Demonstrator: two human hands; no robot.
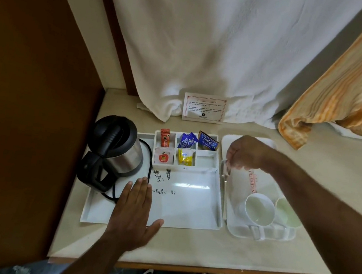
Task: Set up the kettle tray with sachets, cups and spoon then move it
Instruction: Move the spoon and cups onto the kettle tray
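Note:
The white kettle tray lies on a pale table, with a black and steel kettle at its left end. Its small back compartments hold sachets: red, blue, a Tetley bag, an apple-print one and yellow. Two white cups lie on their sides on a second white tray to the right. My left hand rests flat and open on the kettle tray's front part. My right hand hovers over the second tray, fingers pinched on a thin spoon that hangs down.
A printed card stands behind the trays against a white cloth. An orange striped curtain hangs at the right. A brown wooden panel closes the left side. The table's front edge is near me.

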